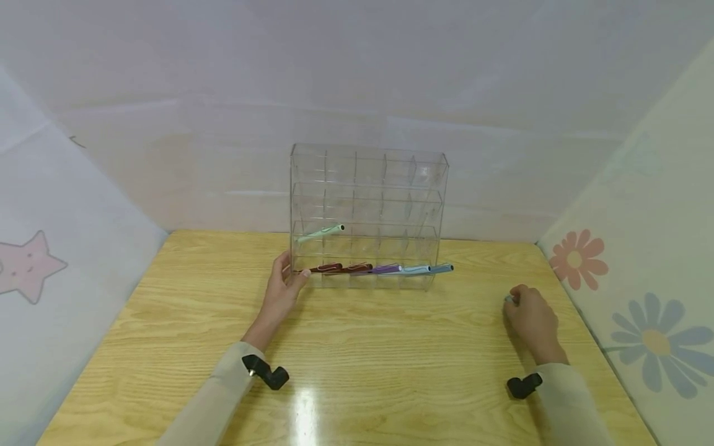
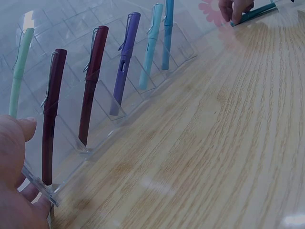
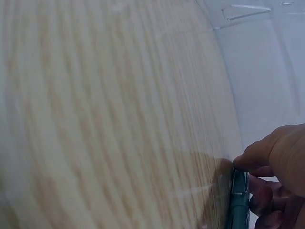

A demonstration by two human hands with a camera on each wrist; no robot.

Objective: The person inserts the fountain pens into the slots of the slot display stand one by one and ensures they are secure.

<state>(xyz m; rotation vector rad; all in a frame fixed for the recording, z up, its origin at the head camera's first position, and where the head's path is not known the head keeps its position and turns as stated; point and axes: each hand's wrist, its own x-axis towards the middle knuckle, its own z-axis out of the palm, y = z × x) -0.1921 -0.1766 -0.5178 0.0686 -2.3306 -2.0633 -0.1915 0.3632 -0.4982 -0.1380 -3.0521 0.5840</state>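
Observation:
My left hand (image 1: 283, 291) grips the lower left corner of a clear plastic pen rack (image 1: 365, 186), thumb in front and fingers behind. Along the rack's bottom row lean two dark red pens (image 2: 53, 114), a purple pen (image 2: 126, 62), a light blue pen (image 2: 151, 47) and a blue pen (image 2: 167, 36). One row higher, at the left end, stands a mint green pen (image 1: 320, 233). Off to the right, my right hand (image 1: 532, 316) pinches the end of a teal pen (image 3: 239, 200) low over the table; in the head view the hand hides most of it.
The wooden table (image 1: 390, 353) carries the rack near its back edge. White cloth (image 1: 223, 142) hangs behind, and side panels with a pink star (image 1: 32, 263) and printed flowers (image 1: 580, 260) border the table. The rack's upper rows hold no pens.

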